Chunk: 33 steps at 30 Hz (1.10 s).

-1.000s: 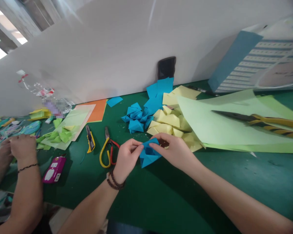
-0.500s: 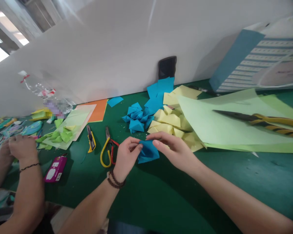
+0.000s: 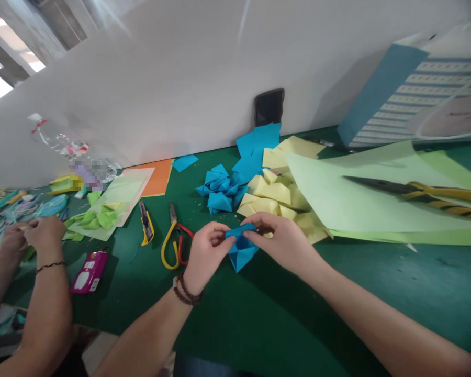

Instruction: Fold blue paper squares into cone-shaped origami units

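Observation:
Between my two hands is a piece of blue paper, partly folded, its pointed corner hanging downward. My left hand pinches its left edge between thumb and fingers. On the opposite edge, my right hand pinches the paper's upper right corner. Just beyond lie a heap of folded blue paper pieces and a heap of folded pale yellow paper pieces. Flat blue sheets lie behind them.
Left of my hands are red-and-yellow pliers, a yellow utility knife and a purple packet. A co-worker's hands are at far left. Long-nosed pliers rest on pale green sheets. A phone leans on the wall.
My right hand has closed on the blue paper's corner, where its fingers were spread before. The paper has turned so a point hangs down. The co-worker's hands shifted slightly.

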Motion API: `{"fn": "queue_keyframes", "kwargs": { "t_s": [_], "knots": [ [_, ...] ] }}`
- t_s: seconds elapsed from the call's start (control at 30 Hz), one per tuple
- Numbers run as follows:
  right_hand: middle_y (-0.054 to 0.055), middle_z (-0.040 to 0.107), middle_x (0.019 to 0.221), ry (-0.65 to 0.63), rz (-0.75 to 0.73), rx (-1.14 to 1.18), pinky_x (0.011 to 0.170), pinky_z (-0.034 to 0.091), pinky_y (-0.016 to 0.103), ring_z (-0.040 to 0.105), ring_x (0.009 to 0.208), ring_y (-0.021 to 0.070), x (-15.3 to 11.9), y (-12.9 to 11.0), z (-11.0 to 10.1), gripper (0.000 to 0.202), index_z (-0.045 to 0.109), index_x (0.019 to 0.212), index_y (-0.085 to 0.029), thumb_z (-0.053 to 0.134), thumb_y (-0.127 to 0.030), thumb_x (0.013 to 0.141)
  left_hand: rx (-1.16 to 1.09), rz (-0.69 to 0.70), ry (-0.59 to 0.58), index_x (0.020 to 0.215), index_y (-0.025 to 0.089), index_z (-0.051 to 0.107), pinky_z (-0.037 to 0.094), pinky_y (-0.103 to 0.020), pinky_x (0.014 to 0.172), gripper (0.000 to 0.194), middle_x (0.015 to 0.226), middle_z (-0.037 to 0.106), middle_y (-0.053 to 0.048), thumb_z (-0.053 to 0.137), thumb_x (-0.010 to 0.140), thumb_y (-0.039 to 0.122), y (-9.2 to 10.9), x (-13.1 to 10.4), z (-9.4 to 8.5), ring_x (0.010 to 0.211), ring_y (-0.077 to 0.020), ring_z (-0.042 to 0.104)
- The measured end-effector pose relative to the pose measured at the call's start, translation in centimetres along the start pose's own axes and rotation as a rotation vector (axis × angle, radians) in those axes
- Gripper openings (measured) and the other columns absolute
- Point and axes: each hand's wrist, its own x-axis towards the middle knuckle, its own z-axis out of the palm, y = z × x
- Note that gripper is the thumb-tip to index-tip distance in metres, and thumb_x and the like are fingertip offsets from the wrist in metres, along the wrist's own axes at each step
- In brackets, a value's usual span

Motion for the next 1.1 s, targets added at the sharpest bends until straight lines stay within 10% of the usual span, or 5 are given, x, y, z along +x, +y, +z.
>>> {"fn": "queue_keyframes", "kwargs": {
  "t_s": [0.5, 0.7, 1.1],
  "knots": [
    [0.005, 0.074, 0.093, -0.140, -0.138, 0.025, 0.076, 0.056, 0.032, 0.068, 0.089, 0.0208, -0.21, -1.06, -0.35, 0.019, 0.073, 0.080, -0.024, 0.063, -0.040, 0.081, 0.032, 0.061, 0.048, 0.079, 0.016, 0.065, 0.050, -0.020, 0.060, 0.009, 0.069, 0.067, 0.000, 0.066, 0.070, 0.020, 0.14, 0.23, -0.31, 0.066, -0.0120, 0.064],
    [0.005, 0.074, 0.087, -0.127, 0.018, 0.102, 0.066, 0.057, 0.029, 0.069, 0.075, 0.0179, 0.16, -0.75, -0.57, 0.025, 0.072, 0.087, -0.021, 0.061, -0.043, 0.082, -0.001, 0.100, -0.026, 0.080, 0.017, 0.068, 0.055, -0.024, 0.072, 0.007, 0.081, 0.072, -0.002, 0.068, 0.073, 0.018, 0.20, 0.06, -0.33, 0.076, -0.0140, 0.068],
    [0.000, 0.074, 0.079, -0.106, -0.018, -0.289, 0.055, 0.048, 0.025, 0.064, 0.060, 0.0146, -0.34, -0.65, -0.50, 0.013, 0.073, 0.086, -0.025, 0.064, -0.027, 0.077, 0.120, 0.124, -0.043, 0.083, 0.016, 0.070, 0.057, -0.024, 0.070, 0.008, 0.083, 0.074, -0.004, 0.067, 0.075, 0.018, 0.46, -0.36, -0.16, 0.075, -0.0151, 0.070]
  ]
}}
